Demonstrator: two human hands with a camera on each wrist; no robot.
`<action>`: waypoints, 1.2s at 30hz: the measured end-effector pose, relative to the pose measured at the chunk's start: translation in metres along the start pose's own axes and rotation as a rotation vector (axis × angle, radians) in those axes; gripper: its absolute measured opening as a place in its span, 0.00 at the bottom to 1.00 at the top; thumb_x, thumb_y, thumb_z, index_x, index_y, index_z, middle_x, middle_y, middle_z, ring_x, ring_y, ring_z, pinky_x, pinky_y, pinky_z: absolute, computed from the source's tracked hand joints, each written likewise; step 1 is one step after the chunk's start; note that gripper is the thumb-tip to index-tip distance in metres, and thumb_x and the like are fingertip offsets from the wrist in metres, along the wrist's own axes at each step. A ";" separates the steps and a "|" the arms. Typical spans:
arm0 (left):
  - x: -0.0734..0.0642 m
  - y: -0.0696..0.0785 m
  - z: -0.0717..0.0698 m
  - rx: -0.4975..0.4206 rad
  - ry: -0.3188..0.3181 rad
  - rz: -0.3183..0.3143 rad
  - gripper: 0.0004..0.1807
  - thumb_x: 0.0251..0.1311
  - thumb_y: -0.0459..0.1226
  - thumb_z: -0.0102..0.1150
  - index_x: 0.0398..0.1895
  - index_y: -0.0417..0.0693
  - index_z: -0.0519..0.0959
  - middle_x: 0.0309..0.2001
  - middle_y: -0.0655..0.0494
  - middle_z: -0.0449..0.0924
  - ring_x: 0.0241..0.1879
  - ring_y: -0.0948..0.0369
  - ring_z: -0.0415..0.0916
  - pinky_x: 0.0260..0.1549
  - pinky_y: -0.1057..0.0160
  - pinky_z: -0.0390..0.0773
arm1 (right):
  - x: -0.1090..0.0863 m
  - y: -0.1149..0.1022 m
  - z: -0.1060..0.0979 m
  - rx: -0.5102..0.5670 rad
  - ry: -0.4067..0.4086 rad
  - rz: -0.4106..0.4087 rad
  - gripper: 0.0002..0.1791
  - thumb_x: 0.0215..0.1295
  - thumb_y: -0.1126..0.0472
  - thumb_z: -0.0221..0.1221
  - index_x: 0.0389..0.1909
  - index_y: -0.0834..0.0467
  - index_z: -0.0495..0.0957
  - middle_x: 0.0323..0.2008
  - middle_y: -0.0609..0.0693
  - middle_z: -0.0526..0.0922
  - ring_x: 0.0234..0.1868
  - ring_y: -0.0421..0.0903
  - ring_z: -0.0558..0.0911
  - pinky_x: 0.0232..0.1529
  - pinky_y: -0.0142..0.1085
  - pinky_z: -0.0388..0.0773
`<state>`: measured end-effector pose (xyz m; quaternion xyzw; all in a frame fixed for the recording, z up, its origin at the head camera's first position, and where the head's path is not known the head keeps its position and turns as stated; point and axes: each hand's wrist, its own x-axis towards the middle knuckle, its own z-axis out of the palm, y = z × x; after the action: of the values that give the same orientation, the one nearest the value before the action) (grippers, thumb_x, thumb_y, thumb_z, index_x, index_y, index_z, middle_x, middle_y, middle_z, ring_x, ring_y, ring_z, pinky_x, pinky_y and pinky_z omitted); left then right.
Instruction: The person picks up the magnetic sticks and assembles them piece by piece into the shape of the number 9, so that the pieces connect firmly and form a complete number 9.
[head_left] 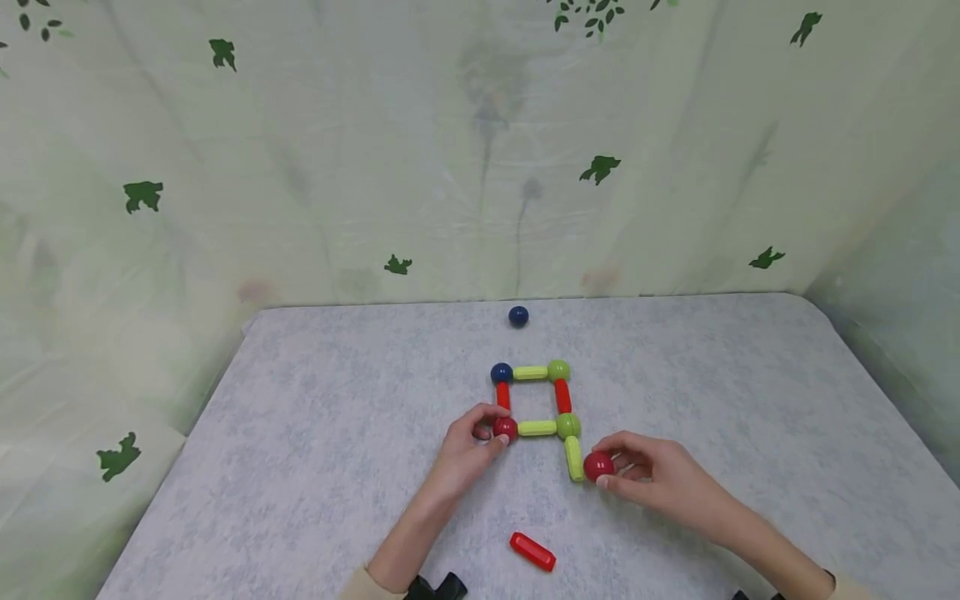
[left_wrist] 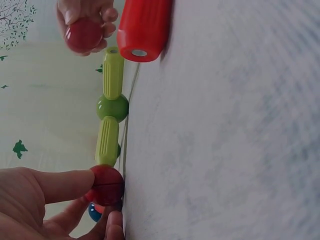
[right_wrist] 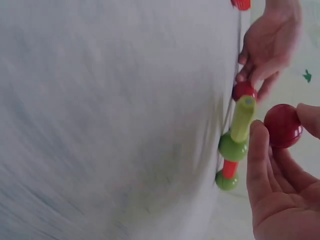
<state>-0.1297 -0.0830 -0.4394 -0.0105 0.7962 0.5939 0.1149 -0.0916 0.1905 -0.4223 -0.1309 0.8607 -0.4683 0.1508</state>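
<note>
A square of rods and balls lies on the table. Its corners are a blue ball [head_left: 502, 372], two green balls [head_left: 558, 370] and a red ball [head_left: 506, 429]; two red rods [head_left: 562, 396] and two yellow-green rods [head_left: 537, 428] form the sides. My left hand [head_left: 467, 450] pinches the red corner ball between thumb and fingers. From the near green ball [head_left: 568, 426] another yellow-green rod [head_left: 573, 458] sticks out toward me. My right hand [head_left: 660, 479] pinches a second red ball [right_wrist: 283, 126] just right of that rod's free end, whose metal tip shows in the right wrist view.
A loose red rod [head_left: 533, 552] lies on the table nearer to me, below the square. Behind the square, close to the table's far edge, sits a single blue ball [head_left: 518, 316]. A leaf-printed curtain [head_left: 315, 167] hangs behind the table.
</note>
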 end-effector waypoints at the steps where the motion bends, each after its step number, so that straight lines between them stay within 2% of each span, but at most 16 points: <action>1: 0.000 0.000 0.000 0.001 0.001 0.002 0.17 0.60 0.28 0.61 0.53 0.48 0.79 0.45 0.50 0.74 0.43 0.54 0.65 0.35 0.61 0.69 | -0.004 0.001 0.002 0.000 -0.022 -0.006 0.18 0.61 0.54 0.68 0.50 0.53 0.79 0.40 0.43 0.83 0.39 0.43 0.81 0.39 0.33 0.80; 5: 0.000 -0.001 0.000 0.002 0.001 0.012 0.17 0.60 0.27 0.60 0.52 0.47 0.80 0.45 0.50 0.74 0.42 0.55 0.65 0.35 0.60 0.68 | -0.013 0.005 0.012 -0.011 -0.091 -0.028 0.17 0.61 0.55 0.67 0.50 0.52 0.77 0.38 0.41 0.82 0.38 0.40 0.81 0.39 0.33 0.80; 8: 0.000 -0.001 0.000 0.002 0.003 0.010 0.17 0.60 0.28 0.61 0.53 0.47 0.79 0.45 0.50 0.74 0.42 0.55 0.65 0.35 0.60 0.68 | -0.013 0.004 0.019 -0.026 -0.119 -0.023 0.20 0.61 0.55 0.67 0.52 0.51 0.75 0.38 0.40 0.81 0.38 0.39 0.80 0.39 0.32 0.79; 15: 0.000 -0.001 -0.001 -0.006 -0.001 0.008 0.18 0.60 0.28 0.61 0.54 0.48 0.79 0.45 0.50 0.74 0.42 0.55 0.65 0.35 0.60 0.68 | -0.009 0.000 0.024 -0.060 -0.112 0.004 0.19 0.61 0.57 0.67 0.52 0.48 0.76 0.39 0.40 0.80 0.36 0.40 0.79 0.36 0.32 0.78; 21: 0.000 -0.002 0.000 -0.011 -0.006 0.009 0.18 0.61 0.29 0.61 0.54 0.48 0.79 0.46 0.50 0.74 0.43 0.54 0.65 0.35 0.59 0.68 | -0.006 0.001 0.025 -0.095 -0.119 -0.010 0.21 0.62 0.52 0.67 0.55 0.45 0.77 0.41 0.39 0.78 0.34 0.40 0.78 0.34 0.33 0.78; 29: 0.002 -0.003 0.000 0.003 -0.003 0.001 0.18 0.60 0.28 0.61 0.53 0.48 0.79 0.46 0.51 0.75 0.43 0.54 0.66 0.35 0.61 0.70 | -0.005 0.009 0.021 -0.027 -0.168 -0.075 0.17 0.67 0.52 0.62 0.56 0.43 0.77 0.43 0.41 0.77 0.37 0.42 0.76 0.35 0.33 0.76; 36: 0.001 -0.003 -0.001 -0.001 -0.003 0.011 0.18 0.61 0.27 0.60 0.54 0.47 0.79 0.47 0.50 0.75 0.42 0.54 0.66 0.34 0.62 0.69 | -0.004 0.009 0.021 0.018 -0.196 -0.047 0.17 0.68 0.53 0.61 0.57 0.45 0.77 0.44 0.44 0.76 0.38 0.45 0.75 0.36 0.33 0.75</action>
<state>-0.1305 -0.0848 -0.4423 -0.0052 0.7956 0.5951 0.1129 -0.0803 0.1805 -0.4403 -0.1948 0.8343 -0.4643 0.2246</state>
